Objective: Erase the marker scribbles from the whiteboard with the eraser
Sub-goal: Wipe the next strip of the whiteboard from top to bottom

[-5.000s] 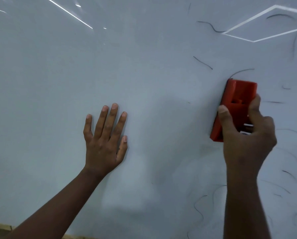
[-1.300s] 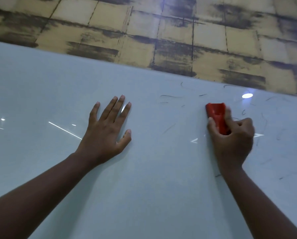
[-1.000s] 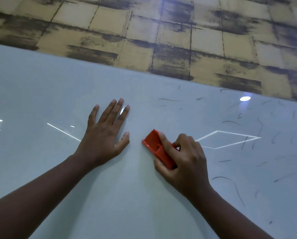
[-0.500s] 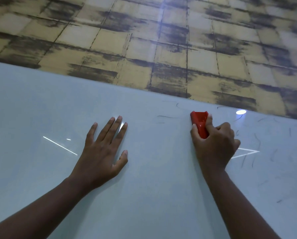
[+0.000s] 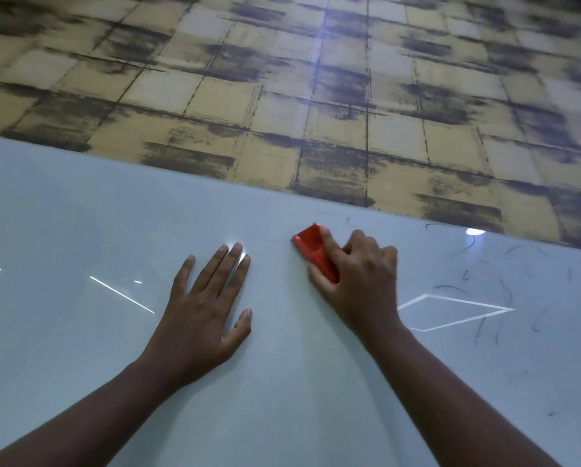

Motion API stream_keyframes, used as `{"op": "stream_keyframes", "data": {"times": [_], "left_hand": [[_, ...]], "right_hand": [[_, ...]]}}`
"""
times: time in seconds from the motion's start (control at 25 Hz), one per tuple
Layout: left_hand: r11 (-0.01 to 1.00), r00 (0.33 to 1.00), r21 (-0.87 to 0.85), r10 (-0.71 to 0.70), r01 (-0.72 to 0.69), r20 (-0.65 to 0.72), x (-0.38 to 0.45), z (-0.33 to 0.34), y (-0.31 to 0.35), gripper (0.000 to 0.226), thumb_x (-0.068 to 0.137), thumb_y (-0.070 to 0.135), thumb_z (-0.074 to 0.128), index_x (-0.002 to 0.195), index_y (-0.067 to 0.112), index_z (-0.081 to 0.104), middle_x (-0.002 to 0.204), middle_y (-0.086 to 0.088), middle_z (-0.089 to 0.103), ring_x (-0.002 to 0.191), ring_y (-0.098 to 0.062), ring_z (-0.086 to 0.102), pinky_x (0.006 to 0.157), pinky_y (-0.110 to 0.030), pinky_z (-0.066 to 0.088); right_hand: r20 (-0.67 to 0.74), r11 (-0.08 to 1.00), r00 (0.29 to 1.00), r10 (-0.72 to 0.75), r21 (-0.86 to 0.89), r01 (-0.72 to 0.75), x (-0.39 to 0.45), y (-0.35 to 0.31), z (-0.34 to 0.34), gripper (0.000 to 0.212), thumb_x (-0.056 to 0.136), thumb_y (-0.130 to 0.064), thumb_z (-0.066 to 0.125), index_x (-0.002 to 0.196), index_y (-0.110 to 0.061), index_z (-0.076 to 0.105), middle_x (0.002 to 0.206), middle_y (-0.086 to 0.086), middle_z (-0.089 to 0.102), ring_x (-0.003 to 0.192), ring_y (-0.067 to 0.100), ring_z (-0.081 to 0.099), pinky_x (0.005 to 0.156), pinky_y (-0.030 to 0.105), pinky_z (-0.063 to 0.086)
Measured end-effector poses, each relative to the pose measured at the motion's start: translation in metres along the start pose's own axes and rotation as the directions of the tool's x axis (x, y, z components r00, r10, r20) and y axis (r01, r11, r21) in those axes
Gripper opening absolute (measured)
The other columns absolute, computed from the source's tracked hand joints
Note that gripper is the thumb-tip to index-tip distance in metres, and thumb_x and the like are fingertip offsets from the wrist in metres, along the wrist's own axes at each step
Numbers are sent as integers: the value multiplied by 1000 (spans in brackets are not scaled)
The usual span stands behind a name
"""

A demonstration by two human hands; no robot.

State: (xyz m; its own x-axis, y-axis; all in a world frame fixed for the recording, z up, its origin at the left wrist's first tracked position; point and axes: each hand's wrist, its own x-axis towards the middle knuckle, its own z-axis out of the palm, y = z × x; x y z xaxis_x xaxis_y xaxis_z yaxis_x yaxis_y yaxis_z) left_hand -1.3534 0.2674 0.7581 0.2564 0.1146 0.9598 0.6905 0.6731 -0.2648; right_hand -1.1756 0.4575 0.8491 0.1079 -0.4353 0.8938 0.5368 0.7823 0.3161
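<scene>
Nearest, the left hand (image 5: pixel 203 311) lies flat on the whiteboard (image 5: pixel 80 332), fingers (image 5: pixel 221 267) spread wide and holding nothing. At about two o'clock from it, the right hand (image 5: pixel 356 278) has its fingers wrapped tightly around the red eraser (image 5: pixel 311 249), pressing it to the board close to the top edge. Marker scribbles (image 5: pixel 477 284) remain toward three o'clock of the eraser. Beyond the edge is a yellow tile-patterned wall (image 5: pixel 282 96).

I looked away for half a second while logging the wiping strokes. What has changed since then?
The right hand swept the red eraser leftward along the whiteboard's top edge, tilting it, and the marks left of it are gone. The grip is unchanged; the left hand stays flat on the board. Scribbles remain at right.
</scene>
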Motion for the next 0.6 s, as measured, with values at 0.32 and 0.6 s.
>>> {"op": "stream_keyframes", "data": {"times": [0.32, 0.6], "left_hand": [[997, 999, 69, 40, -37, -36, 27, -7, -10, 72, 96, 50, 41, 155, 10, 50, 152, -9, 50, 140, -32, 51, 110, -51, 32], [990, 993, 76, -119, 121, -24, 67, 15, 17, 77, 95, 54, 36, 155, 6, 48, 157, -16, 43, 148, -37, 41, 114, -58, 28]], "right_hand": [[-3, 728, 729, 684, -61, -683, 28, 61, 6, 64, 97, -53, 56, 151, -19, 51, 115, 21, 56, 105, 39, 56, 91, 51, 46], [31, 964, 975, 221, 145, -224, 39, -65, 24, 69, 92, -48, 61, 150, -12, 51, 115, 13, 60, 100, 28, 57, 80, 40, 51]]}}
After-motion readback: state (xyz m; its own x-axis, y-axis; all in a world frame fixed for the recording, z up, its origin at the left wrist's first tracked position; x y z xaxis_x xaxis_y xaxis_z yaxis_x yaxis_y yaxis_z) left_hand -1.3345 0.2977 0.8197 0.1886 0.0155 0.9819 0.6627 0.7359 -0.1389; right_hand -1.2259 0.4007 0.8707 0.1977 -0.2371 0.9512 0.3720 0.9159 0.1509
